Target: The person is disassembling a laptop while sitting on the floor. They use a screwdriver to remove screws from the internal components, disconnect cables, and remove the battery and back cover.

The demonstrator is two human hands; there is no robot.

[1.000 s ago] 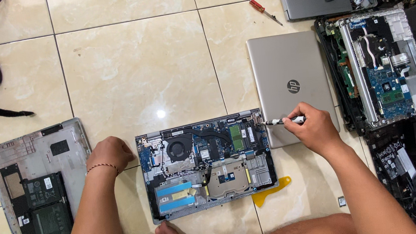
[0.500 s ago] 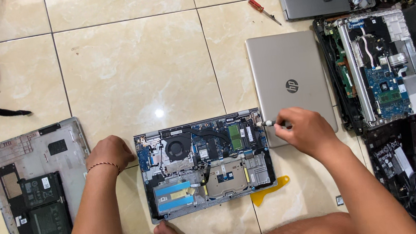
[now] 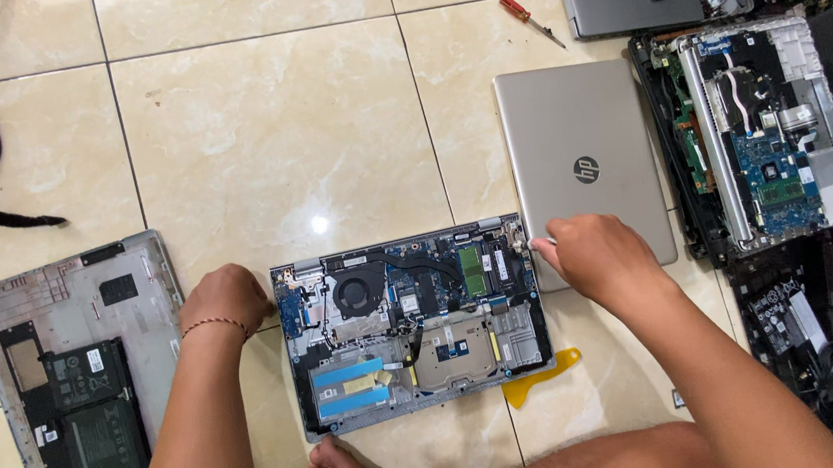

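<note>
Tile floor (image 3: 257, 127) | L hand (image 3: 224, 299) grip clenched beside opened laptop (image 3: 414, 324) | R hand (image 3: 594, 254) grip: can't tell

Both hands (image 3: 224, 299) (image 3: 594, 254) on opened laptop (image 3: 414, 324), floor tiles.

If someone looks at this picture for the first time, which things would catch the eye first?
First comes the opened laptop at the centre of the tiled floor, its fan and circuit boards exposed. The left hand rests at its left edge and the right hand at its upper right corner. Beside that hand lies a closed silver laptop, and a removed bottom cover lies at far left.
</note>
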